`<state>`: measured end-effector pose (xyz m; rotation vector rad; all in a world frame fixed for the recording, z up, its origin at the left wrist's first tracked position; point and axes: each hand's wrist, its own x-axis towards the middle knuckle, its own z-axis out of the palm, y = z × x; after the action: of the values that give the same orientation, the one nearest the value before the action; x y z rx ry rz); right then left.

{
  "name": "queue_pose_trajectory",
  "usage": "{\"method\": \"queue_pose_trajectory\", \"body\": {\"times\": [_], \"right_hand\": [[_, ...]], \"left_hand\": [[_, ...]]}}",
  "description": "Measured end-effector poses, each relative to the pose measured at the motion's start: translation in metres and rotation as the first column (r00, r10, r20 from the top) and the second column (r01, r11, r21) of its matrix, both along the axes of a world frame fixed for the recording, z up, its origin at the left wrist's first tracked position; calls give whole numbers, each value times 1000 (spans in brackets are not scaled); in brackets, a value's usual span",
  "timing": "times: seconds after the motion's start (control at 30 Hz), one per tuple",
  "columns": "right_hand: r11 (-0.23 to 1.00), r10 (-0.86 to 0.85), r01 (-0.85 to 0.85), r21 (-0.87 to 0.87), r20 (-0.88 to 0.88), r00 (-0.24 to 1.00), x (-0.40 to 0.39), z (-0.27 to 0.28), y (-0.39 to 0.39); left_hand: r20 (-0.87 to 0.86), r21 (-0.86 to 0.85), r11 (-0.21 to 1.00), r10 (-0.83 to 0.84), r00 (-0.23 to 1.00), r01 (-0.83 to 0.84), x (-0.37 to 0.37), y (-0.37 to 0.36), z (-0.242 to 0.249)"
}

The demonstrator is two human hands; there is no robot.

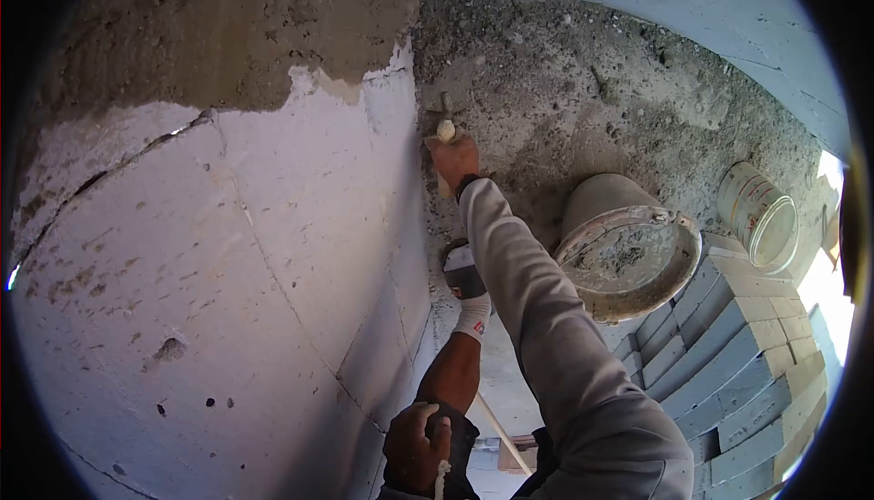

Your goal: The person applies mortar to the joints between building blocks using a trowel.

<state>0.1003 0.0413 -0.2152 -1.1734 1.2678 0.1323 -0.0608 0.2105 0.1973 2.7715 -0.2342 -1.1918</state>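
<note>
My right hand (452,161), at the end of a grey sleeve, is closed around a trowel (445,130). The rounded pale end of its handle points up toward me, and most of its blade is hidden by the hand. It is low over the rough ground, close to the foot of the white block wall (273,254). Near my bent knee at the bottom, my left hand (417,453) rests with its fingers apart, holding nothing. A white cord (442,477) hangs beside it. To the right of my forearm stands a mortar-crusted bucket (605,202) with grey mix inside.
Wet brown plaster (228,27) covers the wall's upper part. My shoe (462,272) stands beside the wall's foot. A smaller white bucket (742,204) is at the right, above stacked grey blocks (728,382). Another pale wall (655,0) curves along the far side.
</note>
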Motion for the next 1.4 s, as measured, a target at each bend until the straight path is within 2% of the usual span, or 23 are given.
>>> {"method": "queue_pose_trajectory", "body": {"times": [0.07, 0.13, 0.27, 0.33, 0.37, 0.43, 0.57, 0.63, 0.67, 0.73, 0.77, 0.83, 0.87, 0.93, 0.97, 1.03, 1.1, 1.17, 1.23, 1.3, 1.33, 1.37, 1.4], "right_hand": [[996, -49, 47, 73, 28, 998, 14, 9, -1], [963, -235, 205, 177, 166, 958, 10, 19, -2], [955, -237, 217, 204, 76, 969, 6, 15, -7], [983, -159, 163, -82, 53, 986, 9, 13, -17], [983, -161, 165, -83, 54, 986, 16, 23, -31], [990, -138, 131, 61, 127, 982, 39, 35, -62], [995, -102, 96, 39, 176, 979, 55, -33, -57], [999, 33, -36, 7, 290, 957, 59, -59, -44], [999, 20, -27, 19, 292, 956, 60, -37, -46], [978, -188, 163, 131, 212, 959, 61, 7, -58], [976, -197, 171, 136, 209, 958, 58, 12, -60], [921, -282, 208, 330, 191, 940, 50, 17, -67], [921, -283, 210, 329, 192, 940, 44, 16, -67], [971, -200, 156, 180, 262, 944, 26, 20, -67], [972, -197, 155, 175, 260, 945, 17, 44, -75], [933, -244, 153, 327, 260, 934, -14, 101, -86], [929, -224, 140, 342, 221, 949, -50, 140, -87], [932, -200, 84, 352, 307, 931, -95, 196, -92], [937, -142, 34, 347, 291, 946, -147, 246, -97], [984, -134, 96, 149, 264, 955, -206, 280, -89], [992, 29, 5, -127, 263, 964, -236, 294, -92], [916, 188, -93, -390, 214, 959, -265, 306, -96], [867, 220, -194, -458, 3, 975, -288, 320, -95]], "left_hand": [[-13, 9, 1000, 6, 1000, -6, 14, -15, 3], [-22, 4, 1000, 24, 999, -24, 19, -19, 1], [-26, -3, 1000, 28, 999, -29, 27, -19, 1], [-45, 17, 999, 37, 998, -37, 29, -22, 1], [-40, -2, 1000, 30, 999, -30, 30, -22, 1], [-22, -17, 1000, 18, 1000, -18, 33, -21, -2], [-11, -42, 999, -9, 1000, 9, 32, -18, -2], [4, -5, 999, -48, 999, 48, 35, -18, -1], [-16, -17, 1000, -17, 1000, 17, 36, -19, 3], [-33, -31, 999, 4, 999, -5, 36, -19, 2], [-11, -57, 998, -4, 1000, 4, 35, -19, 1], [16, -88, 996, -14, 1000, 16, 31, -19, -1], [3, -55, 998, -25, 1000, 25, 28, -19, -2], [-12, -25, 999, -32, 999, 31, 20, -13, -1], [-23, -35, 998, -45, 999, 44, 16, -7, -1], [-37, -54, 997, -57, 998, 55, 5, -1, -1], [-67, -32, 995, -99, 993, 97, -6, -2, 3], [-79, -36, 993, -117, 990, 114, -20, 8, 1], [-95, -41, 990, -140, 986, 137, -28, 9, 5], [-132, 3, 985, -171, 976, 173, -28, 3, 10], [-138, -7, 984, -175, 975, 176, -30, 3, 10], [-134, 1, 983, -180, 974, 182, -33, 5, 10], [-134, 9, 982, -185, 973, 188, -36, 6, 10]]}}
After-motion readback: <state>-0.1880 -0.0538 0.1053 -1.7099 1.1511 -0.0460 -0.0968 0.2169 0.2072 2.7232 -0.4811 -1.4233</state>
